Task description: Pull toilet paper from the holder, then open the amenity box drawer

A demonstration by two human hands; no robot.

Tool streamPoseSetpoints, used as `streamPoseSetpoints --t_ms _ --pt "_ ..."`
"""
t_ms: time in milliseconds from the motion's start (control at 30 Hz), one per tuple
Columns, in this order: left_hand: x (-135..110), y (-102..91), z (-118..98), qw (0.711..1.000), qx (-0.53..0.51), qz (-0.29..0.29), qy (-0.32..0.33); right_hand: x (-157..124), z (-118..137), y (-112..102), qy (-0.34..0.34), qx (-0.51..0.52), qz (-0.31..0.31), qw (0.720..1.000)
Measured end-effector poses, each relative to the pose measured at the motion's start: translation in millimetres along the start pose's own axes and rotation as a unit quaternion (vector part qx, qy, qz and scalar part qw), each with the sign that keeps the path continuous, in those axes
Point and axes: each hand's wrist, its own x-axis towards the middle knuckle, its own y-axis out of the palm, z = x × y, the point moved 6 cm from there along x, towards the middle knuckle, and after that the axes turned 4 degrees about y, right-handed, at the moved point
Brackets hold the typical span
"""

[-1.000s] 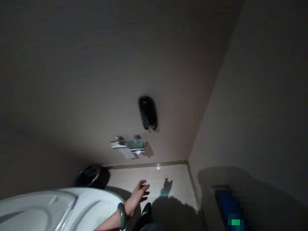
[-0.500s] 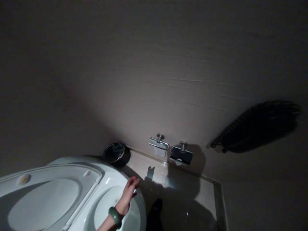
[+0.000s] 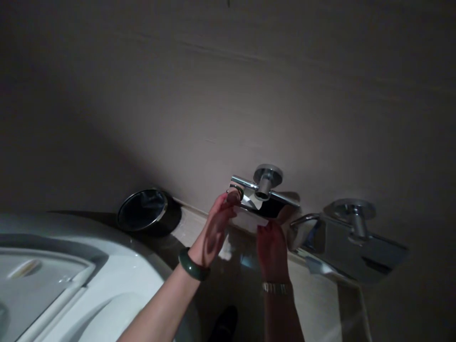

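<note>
Two chrome toilet paper holders are fixed to the wall. Under the mirror-like cover of the left holder [image 3: 281, 209] hangs a strip of white toilet paper [image 3: 248, 219]. My left hand [image 3: 213, 230], with a green bangle on the wrist, is at the left end of this holder; its fingers are stretched toward the cover's edge and the paper. From below, my right hand [image 3: 272, 249], with a metal watch band, has its fingertips bunched at the paper's right part. The right holder [image 3: 359, 247] is to the right of that hand, apart from it.
A white toilet [image 3: 121, 266] with its lid raised stands at the lower left. Behind it, against the wall, is a black bin [image 3: 171, 216] with a shiny rim. A dark shoe [image 3: 228, 320] shows on the tiled floor. The light is dim.
The view has come closer to the holders. My left hand has gone from above the toilet bowl to the left holder. My right hand has come into view at the paper.
</note>
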Motion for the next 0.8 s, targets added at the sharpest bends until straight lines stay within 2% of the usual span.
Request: streamPoseSetpoints --t_ms 100,200,333,400,533,667,800 --pt "-11 3.4 1 1.000 0.003 0.006 -0.001 8 4 5 -0.005 0.138 -0.032 0.990" --pt "-15 -1.3 8 0.999 0.018 -0.007 -0.046 9 11 14 0.004 0.220 -0.036 0.975" --pt "-11 -15.8 7 0.984 0.148 -0.069 -0.068 5 10 16 -0.053 0.190 -0.012 0.980" --pt "-10 -17.9 0 0.977 0.187 -0.075 -0.065 1 5 13 -0.063 0.159 0.002 0.985" --pt "-17 -16.3 -6 0.977 0.181 -0.028 -0.113 -6 2 12 -0.019 0.166 0.038 0.985" --pt "-25 -20.6 -7 0.976 0.160 -0.035 -0.141 -7 12 22 0.004 0.226 0.076 0.971" --pt "-32 -19.2 -1 0.981 0.122 -0.036 -0.149 -6 7 22 0.033 0.238 0.055 0.969"
